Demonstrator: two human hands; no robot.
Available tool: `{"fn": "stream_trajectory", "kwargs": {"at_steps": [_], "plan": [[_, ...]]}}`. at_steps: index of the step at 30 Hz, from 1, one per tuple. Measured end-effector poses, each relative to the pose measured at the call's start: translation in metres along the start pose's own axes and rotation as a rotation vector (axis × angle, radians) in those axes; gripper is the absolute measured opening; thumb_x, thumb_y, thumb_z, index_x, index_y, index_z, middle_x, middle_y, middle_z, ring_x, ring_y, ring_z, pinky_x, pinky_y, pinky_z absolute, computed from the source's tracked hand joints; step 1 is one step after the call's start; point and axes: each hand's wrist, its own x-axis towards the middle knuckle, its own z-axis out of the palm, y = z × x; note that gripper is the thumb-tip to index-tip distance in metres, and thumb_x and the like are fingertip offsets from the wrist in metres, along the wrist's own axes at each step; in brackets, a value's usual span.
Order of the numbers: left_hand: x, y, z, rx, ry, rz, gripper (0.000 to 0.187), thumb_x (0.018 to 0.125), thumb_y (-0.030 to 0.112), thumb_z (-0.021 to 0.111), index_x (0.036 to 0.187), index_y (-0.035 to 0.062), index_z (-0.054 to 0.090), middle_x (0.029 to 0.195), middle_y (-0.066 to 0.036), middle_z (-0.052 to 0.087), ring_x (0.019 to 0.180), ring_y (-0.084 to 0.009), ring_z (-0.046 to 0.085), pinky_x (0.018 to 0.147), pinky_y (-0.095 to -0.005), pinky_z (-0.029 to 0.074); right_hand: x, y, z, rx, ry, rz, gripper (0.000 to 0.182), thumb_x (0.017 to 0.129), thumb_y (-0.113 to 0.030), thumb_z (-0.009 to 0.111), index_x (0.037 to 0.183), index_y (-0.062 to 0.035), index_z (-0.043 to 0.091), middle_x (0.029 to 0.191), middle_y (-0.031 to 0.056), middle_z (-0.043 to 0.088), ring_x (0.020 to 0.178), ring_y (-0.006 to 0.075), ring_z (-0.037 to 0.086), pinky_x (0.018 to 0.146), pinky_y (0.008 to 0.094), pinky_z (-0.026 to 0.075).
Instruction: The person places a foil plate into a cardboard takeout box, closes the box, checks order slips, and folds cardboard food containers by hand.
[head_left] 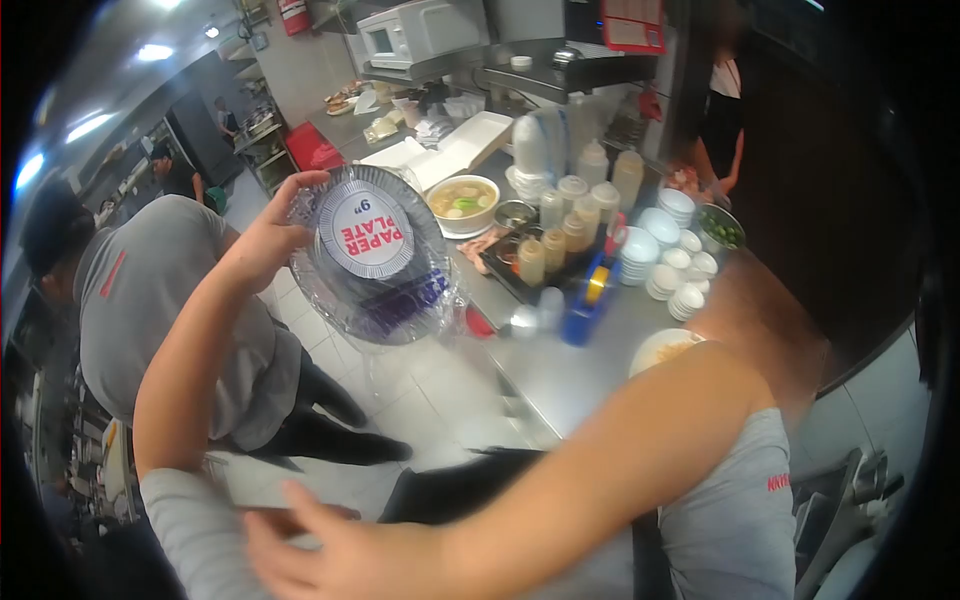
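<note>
My left hand [270, 235], raised at the left, grips the edge of a pack of paper plates [365, 235]. The pack is wrapped in clear plastic, with a round "9" PAPER PLATE" label facing me upside down. My right arm reaches across my body, low in the view. At its end my right hand [335, 560] is blurred, fingers apart, close by my left sleeve [200, 535]; no object shows in it.
Along the steel counter [560, 390] stand a bowl of soup [463, 203], squeeze bottles [575, 215], a blue tape dispenser [590, 305] and stacked small bowls [640, 250]. A co-worker in grey [165, 300] bends close on my left. A microwave [425, 35] sits above.
</note>
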Motion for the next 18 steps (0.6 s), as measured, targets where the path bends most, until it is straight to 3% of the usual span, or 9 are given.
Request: {"fn": "stream_trajectory", "kwargs": {"at_steps": [1,4,6,8,10,12,15,16,18], "plan": [[0.004,-0.004,-0.016,0.043,0.012,0.017,0.070,0.067,-0.012,0.044,0.132,0.0131,0.041,0.130,-0.006,0.041,0.113,-0.0148,0.044,0.093,-0.0229,0.036,0.005,0.013,0.018,0.055,0.105,-0.010,0.033,0.080,-0.028,0.050,0.085,-0.0018,0.070,0.111,0.0206,0.055,0.110,0.0398,0.046,0.078,0.0637,0.041],[0.010,-0.015,-0.062,0.258,0.085,0.069,0.069,0.067,-0.012,0.044,0.132,0.0124,0.040,0.133,-0.007,0.039,0.119,-0.0175,0.041,0.098,-0.0264,0.033,0.027,0.042,0.056,0.003,0.010,0.025,0.033,0.080,-0.026,0.052,0.095,-0.0030,0.069,0.122,0.0181,0.052,0.114,0.0396,0.044,0.078,0.0633,0.042],[0.014,-0.011,-0.085,0.219,0.105,-0.077,0.067,0.069,-0.011,0.045,0.132,0.0129,0.040,0.135,-0.010,0.039,0.127,-0.0188,0.036,0.104,-0.0288,0.027,0.046,0.069,0.068,0.036,-0.147,-0.059,0.034,0.082,-0.024,0.051,0.102,-0.0033,0.068,0.133,0.0164,0.045,0.119,0.0411,0.040,0.079,0.0634,0.042],[0.025,-0.039,-0.123,0.352,0.118,0.042,0.064,0.073,-0.010,0.049,0.131,0.0146,0.039,0.129,-0.009,0.045,0.103,-0.0174,0.051,0.083,-0.0257,0.043,0.066,0.098,0.083,0.198,-0.288,-0.114,0.033,0.082,-0.023,0.050,0.102,-0.0030,0.068,0.134,0.0167,0.044,0.120,0.0420,0.039,0.080,0.0640,0.041],[0.025,-0.040,-0.144,0.326,0.148,-0.068,0.063,0.073,-0.011,0.048,0.131,0.0143,0.039,0.128,-0.010,0.046,0.109,-0.0191,0.049,0.089,-0.0272,0.041,0.080,0.128,0.094,0.251,-0.300,-0.163,0.032,0.081,-0.022,0.051,0.100,-0.0035,0.069,0.134,0.0187,0.044,0.116,0.0423,0.042,0.077,0.0622,0.042],[0.030,-0.050,-0.162,0.400,0.176,-0.104,0.062,0.074,-0.010,0.048,0.130,0.0138,0.040,0.127,-0.012,0.048,0.114,-0.0204,0.048,0.098,-0.0293,0.037,0.085,0.152,0.117,0.294,-0.185,-0.141,0.031,0.078,-0.022,0.052,0.094,-0.0031,0.070,0.127,0.0208,0.048,0.112,0.0406,0.045,0.075,0.0559,0.045],[0.044,-0.085,-0.198,0.513,0.190,-0.048,0.062,0.074,-0.009,0.048,0.130,0.0148,0.039,0.126,-0.013,0.049,0.105,-0.0196,0.053,0.088,-0.0283,0.043,0.092,0.181,0.166,0.297,0.116,-0.101,0.026,0.075,-0.022,0.053,0.082,-0.0038,0.071,0.108,0.0198,0.058,0.102,0.0358,0.052,0.071,0.0468,0.046],[0.044,-0.078,-0.201,0.426,0.227,-0.284,0.063,0.074,-0.009,0.047,0.131,0.0168,0.038,0.126,-0.014,0.049,0.092,-0.0181,0.057,0.073,-0.0267,0.047,0.094,0.191,0.181,0.293,0.239,-0.084,0.025,0.073,-0.022,0.054,0.077,-0.0042,0.071,0.101,0.0187,0.061,0.098,0.0338,0.055,0.070,0.0439,0.047],[0.053,-0.106,-0.222,0.478,0.235,-0.241,0.063,0.074,-0.008,0.046,0.131,0.0178,0.038,0.125,-0.014,0.049,0.085,-0.0170,0.057,0.066,-0.0258,0.046,0.091,0.211,0.200,0.502,-0.051,-0.167,0.022,0.072,-0.021,0.054,0.071,-0.0053,0.070,0.087,0.0136,0.063,0.092,0.0310,0.058,0.069,0.0422,0.048]]}}
